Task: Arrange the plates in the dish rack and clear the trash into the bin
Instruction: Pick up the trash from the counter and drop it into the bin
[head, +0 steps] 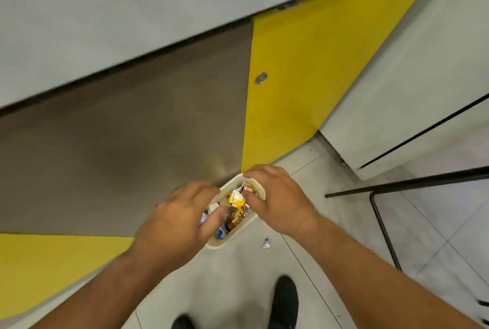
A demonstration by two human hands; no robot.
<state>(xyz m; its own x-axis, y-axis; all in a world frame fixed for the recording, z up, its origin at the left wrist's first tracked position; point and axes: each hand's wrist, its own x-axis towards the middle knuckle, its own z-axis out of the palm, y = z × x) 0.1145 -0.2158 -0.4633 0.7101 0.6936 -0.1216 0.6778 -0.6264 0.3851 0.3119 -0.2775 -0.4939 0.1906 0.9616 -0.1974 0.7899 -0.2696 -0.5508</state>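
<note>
The left hand [172,222] curls over the bin [229,240] at its 9 o'clock side, thumb among the wrappers [236,209] inside (grip hidden, cannot tell). The right hand [277,201] curls at 3 o'clock, thumb and forefinger bracketing the top wrappers; whether they pinch is unclear. A scrap [266,244] lies on the floor at 5 o'clock.

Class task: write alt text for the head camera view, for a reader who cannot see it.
The left hand and right hand reach over a small white bin full of wrappers, standing on tiled floor against a brown-and-yellow panel. One stray scrap lies on the floor beside it.
</note>
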